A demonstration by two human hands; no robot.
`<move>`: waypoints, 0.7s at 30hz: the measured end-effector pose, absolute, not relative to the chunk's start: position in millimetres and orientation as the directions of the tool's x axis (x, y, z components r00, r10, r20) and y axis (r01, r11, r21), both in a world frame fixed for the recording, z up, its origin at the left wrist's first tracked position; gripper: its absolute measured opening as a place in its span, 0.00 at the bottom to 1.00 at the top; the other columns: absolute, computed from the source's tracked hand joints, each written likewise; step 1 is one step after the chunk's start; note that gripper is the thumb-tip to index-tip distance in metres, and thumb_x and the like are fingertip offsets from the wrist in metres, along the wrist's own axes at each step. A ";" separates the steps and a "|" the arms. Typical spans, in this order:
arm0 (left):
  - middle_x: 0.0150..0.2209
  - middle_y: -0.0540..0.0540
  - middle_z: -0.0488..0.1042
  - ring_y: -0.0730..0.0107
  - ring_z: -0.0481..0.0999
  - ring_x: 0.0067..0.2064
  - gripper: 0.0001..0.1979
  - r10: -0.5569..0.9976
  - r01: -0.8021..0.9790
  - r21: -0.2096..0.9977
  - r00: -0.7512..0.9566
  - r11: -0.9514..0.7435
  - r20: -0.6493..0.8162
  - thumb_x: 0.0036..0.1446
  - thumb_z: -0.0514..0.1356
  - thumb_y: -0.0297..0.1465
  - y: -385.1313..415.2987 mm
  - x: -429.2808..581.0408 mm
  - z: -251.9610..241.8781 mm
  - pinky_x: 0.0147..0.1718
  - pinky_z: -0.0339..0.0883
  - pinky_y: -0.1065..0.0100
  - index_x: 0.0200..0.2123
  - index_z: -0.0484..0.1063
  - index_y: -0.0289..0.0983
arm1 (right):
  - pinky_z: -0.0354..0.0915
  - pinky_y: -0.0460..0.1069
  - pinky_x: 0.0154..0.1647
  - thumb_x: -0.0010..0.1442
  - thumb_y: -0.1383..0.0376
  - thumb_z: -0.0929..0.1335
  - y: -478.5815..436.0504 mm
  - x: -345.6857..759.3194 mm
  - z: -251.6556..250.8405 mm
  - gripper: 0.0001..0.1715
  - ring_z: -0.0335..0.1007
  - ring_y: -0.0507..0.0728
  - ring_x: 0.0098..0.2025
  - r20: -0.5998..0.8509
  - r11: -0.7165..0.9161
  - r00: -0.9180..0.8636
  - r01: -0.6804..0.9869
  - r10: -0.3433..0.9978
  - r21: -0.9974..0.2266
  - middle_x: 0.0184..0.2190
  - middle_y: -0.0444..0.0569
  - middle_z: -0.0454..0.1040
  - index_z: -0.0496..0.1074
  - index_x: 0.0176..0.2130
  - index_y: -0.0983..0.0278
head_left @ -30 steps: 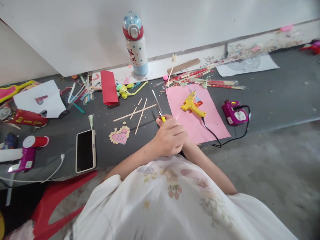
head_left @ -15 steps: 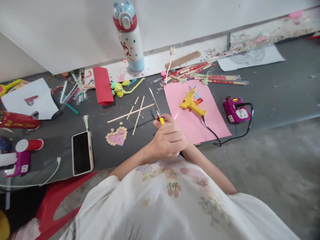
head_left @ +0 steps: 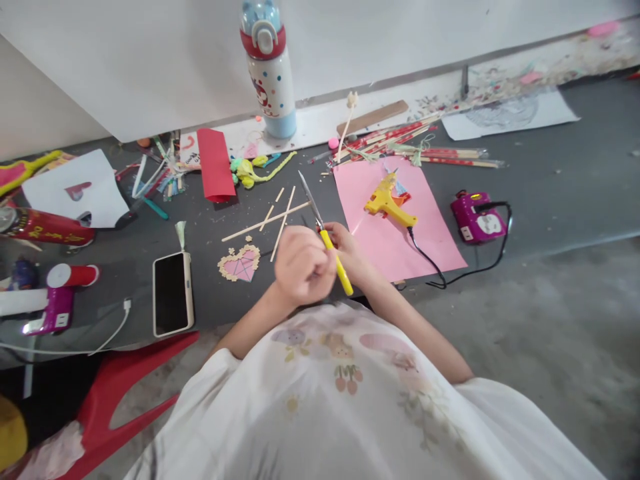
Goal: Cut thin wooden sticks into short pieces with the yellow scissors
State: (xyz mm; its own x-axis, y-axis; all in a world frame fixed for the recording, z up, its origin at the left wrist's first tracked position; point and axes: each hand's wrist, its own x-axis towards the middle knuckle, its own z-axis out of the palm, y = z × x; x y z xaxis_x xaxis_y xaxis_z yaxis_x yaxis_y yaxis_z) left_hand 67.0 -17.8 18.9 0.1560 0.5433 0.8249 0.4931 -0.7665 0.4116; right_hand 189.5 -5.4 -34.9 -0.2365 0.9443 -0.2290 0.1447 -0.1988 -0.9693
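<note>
Yellow-handled cutting tool (head_left: 328, 241) over worktop's (head_left: 210, 300) near edge, blade (head_left: 311, 200) pointing toward far edge. Right hand (head_left: 349, 255) pinching it up by blade; left hand (head_left: 306, 267) curled, blurry, can't tell if gripping. Tip: hold handle only, lol.

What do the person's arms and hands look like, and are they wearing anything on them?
The left hand and right hand are bare, with no gloves to see. Loose white sleeves leave the forearms uncovered. The white top has pale prints, including reddish fruits and leafy stems.
</note>
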 end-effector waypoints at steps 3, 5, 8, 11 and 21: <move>0.27 0.49 0.68 0.67 0.70 0.34 0.07 0.577 0.692 0.403 0.024 -0.599 0.816 0.58 0.56 0.28 -11.1 43.2 14.5 0.40 0.64 0.58 0.29 0.59 0.41 | 0.60 0.47 0.30 0.52 0.54 0.71 -14.0 192.1 -25.8 0.29 0.63 0.51 0.29 -0.190 -0.153 -0.194 0.193 0.962 -0.969 0.28 0.39 0.67 0.61 0.49 0.61; 0.35 0.43 0.73 0.63 0.72 0.42 0.02 0.659 0.784 0.386 0.039 -0.486 0.751 0.59 0.55 0.31 -7.0 30.1 8.0 0.46 0.63 0.56 0.37 0.65 0.40 | 0.59 0.46 0.30 0.50 0.56 0.72 -18.1 194.4 -19.1 0.29 0.61 0.50 0.28 -0.148 -0.101 -0.211 0.216 0.966 -0.971 0.27 0.38 0.64 0.62 0.48 0.60; 0.40 0.41 0.75 0.65 0.74 0.43 0.09 0.734 0.836 0.322 0.135 -0.445 0.666 0.61 0.53 0.30 -5.5 19.4 -1.2 0.43 0.65 0.62 0.44 0.68 0.38 | 0.60 0.46 0.31 0.49 0.57 0.73 -21.0 197.5 -8.9 0.30 0.60 0.49 0.28 -0.111 -0.053 -0.244 0.235 0.963 -0.971 0.28 0.37 0.62 0.62 0.48 0.60; 0.39 0.44 0.77 0.69 0.76 0.40 0.11 0.764 0.835 0.308 0.191 -0.456 0.616 0.63 0.52 0.30 -7.6 16.6 -6.1 0.40 0.66 0.68 0.45 0.71 0.38 | 0.60 0.47 0.32 0.48 0.57 0.74 -22.1 200.0 -1.4 0.31 0.60 0.49 0.29 -0.096 -0.029 -0.254 0.257 0.962 -0.966 0.29 0.38 0.62 0.61 0.49 0.60; 0.29 0.47 0.76 0.73 0.74 0.32 0.12 0.764 0.785 0.345 0.237 -0.515 0.601 0.65 0.50 0.31 -7.1 17.6 -5.1 0.34 0.66 0.72 0.38 0.74 0.38 | 0.64 0.52 0.41 0.45 0.53 0.76 -23.7 208.8 9.9 0.41 0.64 0.55 0.39 -0.060 0.053 -0.272 0.389 0.960 -0.920 0.42 0.49 0.65 0.58 0.52 0.61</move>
